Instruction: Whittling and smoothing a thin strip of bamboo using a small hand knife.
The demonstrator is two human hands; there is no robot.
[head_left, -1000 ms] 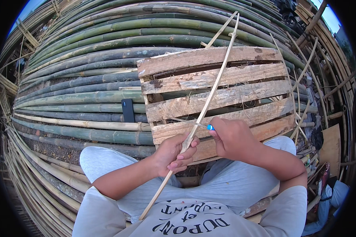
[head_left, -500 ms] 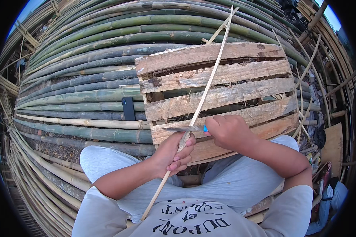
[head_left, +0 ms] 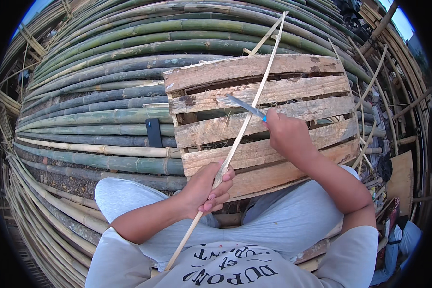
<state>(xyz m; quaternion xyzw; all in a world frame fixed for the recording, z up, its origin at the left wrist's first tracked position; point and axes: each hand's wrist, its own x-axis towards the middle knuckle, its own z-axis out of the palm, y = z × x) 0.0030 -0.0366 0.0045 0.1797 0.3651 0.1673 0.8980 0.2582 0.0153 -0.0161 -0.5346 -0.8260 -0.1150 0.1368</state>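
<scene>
Bamboo strip (head_left: 243,128) runs through left hand (head_left: 204,188), just beside right hand (head_left: 289,136).

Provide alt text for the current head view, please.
The left hand grips a long pale strip while the right hand holds a knife across it, over a slatted wooden platform. Bamboo poles and a phone lie alongside.

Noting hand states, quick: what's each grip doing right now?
Left hand: closed around the long pale strip.
Right hand: closed, holding the knife.
</scene>
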